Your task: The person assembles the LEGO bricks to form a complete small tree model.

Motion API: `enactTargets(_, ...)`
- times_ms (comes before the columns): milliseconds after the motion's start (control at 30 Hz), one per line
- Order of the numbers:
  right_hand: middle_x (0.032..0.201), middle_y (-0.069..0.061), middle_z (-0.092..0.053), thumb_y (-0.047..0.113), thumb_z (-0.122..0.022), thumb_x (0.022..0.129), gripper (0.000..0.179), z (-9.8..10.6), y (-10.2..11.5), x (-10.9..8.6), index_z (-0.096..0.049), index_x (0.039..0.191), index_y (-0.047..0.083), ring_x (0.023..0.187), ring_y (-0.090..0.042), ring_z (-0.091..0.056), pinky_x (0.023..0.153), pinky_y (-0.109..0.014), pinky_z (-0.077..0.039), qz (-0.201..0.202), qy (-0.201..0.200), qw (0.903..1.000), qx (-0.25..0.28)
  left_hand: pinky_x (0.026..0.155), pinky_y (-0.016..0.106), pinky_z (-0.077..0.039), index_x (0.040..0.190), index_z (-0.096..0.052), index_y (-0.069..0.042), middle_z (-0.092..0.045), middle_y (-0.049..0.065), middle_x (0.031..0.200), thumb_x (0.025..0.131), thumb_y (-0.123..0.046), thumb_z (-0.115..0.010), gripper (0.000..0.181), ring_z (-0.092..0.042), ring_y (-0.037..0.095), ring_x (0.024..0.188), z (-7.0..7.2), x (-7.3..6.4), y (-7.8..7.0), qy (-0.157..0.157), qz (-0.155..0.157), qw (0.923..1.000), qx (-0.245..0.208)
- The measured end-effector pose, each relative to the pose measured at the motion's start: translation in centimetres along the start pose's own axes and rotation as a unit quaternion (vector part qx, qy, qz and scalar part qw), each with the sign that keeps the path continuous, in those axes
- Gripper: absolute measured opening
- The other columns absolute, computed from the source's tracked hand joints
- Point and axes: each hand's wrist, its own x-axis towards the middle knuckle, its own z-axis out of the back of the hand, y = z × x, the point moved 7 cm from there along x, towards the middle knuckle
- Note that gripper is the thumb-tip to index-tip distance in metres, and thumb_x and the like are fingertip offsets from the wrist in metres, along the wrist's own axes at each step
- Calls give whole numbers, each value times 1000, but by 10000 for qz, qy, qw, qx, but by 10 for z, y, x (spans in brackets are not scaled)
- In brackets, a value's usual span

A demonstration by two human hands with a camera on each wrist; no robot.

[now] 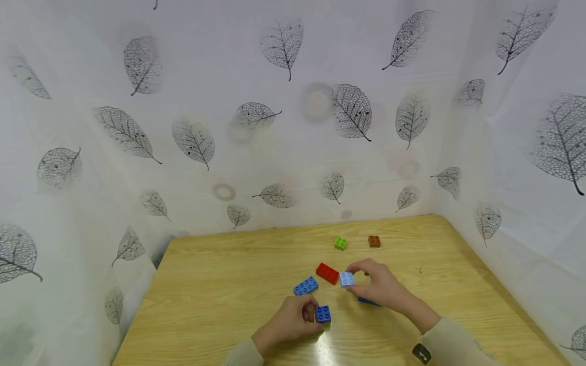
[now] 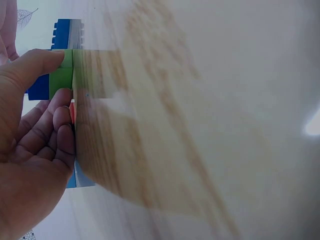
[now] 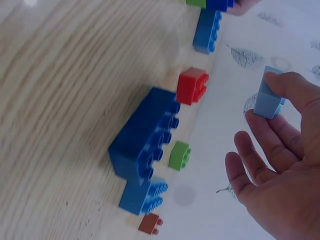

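Observation:
My left hand (image 1: 291, 321) grips a small stack between thumb and fingers: a dark blue toy building brick (image 1: 323, 313) on top of a green brick (image 2: 61, 82). The stack stands low at the tabletop. Up and to the right, my right hand (image 1: 383, 288) pinches a light blue brick (image 3: 267, 97) by its sides, studs upward in the head view, raised off the table. Its other fingers are spread loosely. Under this hand lies a long dark blue brick (image 3: 142, 132), mostly covered by it in the head view, with another blue brick (image 3: 135, 196) beyond.
A blue brick (image 1: 305, 286) lies just beyond my left hand, and a red brick (image 1: 327, 273) sits between the hands. Farther back are a light green brick (image 1: 340, 243) and a brown brick (image 1: 374, 241). Leaf-patterned sheeting (image 1: 284, 152) surrounds the wooden table (image 1: 220, 284).

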Motion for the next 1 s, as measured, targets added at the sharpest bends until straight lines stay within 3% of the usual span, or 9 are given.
enactTargets(333,118,4,-71,31,-86,89,33,-26,15,-4,-74,118,19,111,-33,-65,87,-45,-58,167,336,9985,396,61,17,-47,103,-69,-16,-64,-10,78,85,-21,-88,26,-54,-3,67,-1,0,3,38,54,10000,-34)
enactTargets(600,114,7,-71,26,-86,89,31,-48,27,-9,-73,117,20,108,-18,-66,93,-43,-58,566,591,9949,596,61,16,-49,105,-69,-12,-67,-4,80,84,-19,-88,29,-54,-5,68,-1,0,0,-82,-260,9995,140)
enactTargets(800,112,7,-69,30,-85,90,30,-59,29,-12,-73,116,21,105,-20,-66,90,-34,-57,631,740,9925,742,60,15,-49,102,-70,-11,-68,-2,78,83,-15,-89,27,-54,-6,66,-1,0,-2,-147,-364,9992,85)
enactTargets(1000,110,8,-70,28,-86,88,30,-63,29,-12,-74,115,21,104,-20,-67,89,-34,-58,609,773,9927,703,59,15,-47,98,-68,-12,-67,-3,76,81,-15,-89,26,-53,-6,65,-1,0,-3,-200,-358,9991,117)
